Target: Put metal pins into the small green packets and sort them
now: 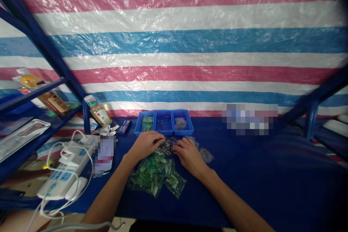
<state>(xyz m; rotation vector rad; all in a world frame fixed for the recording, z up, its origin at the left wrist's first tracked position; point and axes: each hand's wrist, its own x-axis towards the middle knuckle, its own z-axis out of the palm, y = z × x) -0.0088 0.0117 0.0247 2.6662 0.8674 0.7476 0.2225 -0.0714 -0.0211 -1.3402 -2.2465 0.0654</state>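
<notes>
My left hand (146, 144) and my right hand (187, 155) rest on a dark blue table (258, 174), both meeting over a small heap of little metal parts (166, 146). The fingers of each hand curl down onto the heap; what they pinch is too small to make out. Just in front of the hands lies a pile of small clear bags holding green parts (155, 174). Behind the heap stand three blue bins (164, 121) side by side, with green bags in the left one, a few metal parts in the middle one and clear bags in the right one.
White power strips with cables (66, 168) lie at the left table edge. A bottle (99, 111) stands by a blue shelf post, and more bottles sit on the left shelf (32, 92). A striped tarp (190, 43) hangs behind. Loose clear bags (206, 154) lie right of my hand.
</notes>
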